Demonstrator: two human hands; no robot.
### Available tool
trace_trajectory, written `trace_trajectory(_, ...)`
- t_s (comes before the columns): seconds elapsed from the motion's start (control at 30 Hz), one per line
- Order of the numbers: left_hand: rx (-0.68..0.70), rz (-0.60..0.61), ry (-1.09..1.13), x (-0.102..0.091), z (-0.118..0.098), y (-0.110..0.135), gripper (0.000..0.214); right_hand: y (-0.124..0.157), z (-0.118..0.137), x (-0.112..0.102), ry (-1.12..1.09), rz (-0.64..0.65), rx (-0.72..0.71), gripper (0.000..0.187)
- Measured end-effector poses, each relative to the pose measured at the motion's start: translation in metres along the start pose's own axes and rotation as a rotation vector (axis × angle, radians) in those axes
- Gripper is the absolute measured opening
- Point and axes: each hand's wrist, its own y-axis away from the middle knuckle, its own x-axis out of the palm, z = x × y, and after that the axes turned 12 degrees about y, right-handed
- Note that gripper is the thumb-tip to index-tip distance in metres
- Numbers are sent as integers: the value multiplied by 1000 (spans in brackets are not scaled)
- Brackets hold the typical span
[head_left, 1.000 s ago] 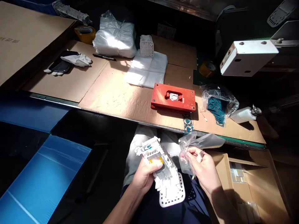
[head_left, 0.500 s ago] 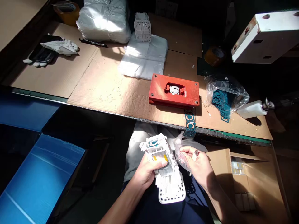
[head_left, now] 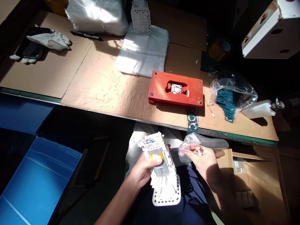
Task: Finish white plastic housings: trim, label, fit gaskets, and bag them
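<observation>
Well, the left hand [head_left: 140, 168] clasps the white part [head_left: 162, 170]; to its right, the right hand [head_left: 206, 161] pinches a bag [head_left: 191, 141], the red block [head_left: 161, 89] ahead of both

Between the right hand [head_left: 204, 160] and the red block [head_left: 159, 88] stands the edge of the counter [head_left: 117, 114]. Left of this block, passage is free until the gloves [head_left: 49, 41].

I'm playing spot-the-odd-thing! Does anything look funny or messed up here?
Yes: the blue-green strip pokes over the table edge in front of the red block, which looks untidy. The white box has brown marks near some holes, maybe rust.
</observation>
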Motion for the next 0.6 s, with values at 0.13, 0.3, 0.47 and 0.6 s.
trace_trajectory(0.13, -46, 50, 16, 9, 5, -2, 50, -5, 1, 9, -134, 28, 115, 24)
trace_trajectory(0.3, 4, -1, 30, 19, 17, -6, 43, 2, 2, 12, -292, 108, 242, 30)
trace_trajectory(0.47, 32, -130, 62, 4, 12, -6, 35, 3, 0, -8, -477, 33, 270, 34)
trace_trajectory(0.6, 22, -226, 68, -9, 4, -10, 26, 0, 6, -24, -580, 3, 252, 33)
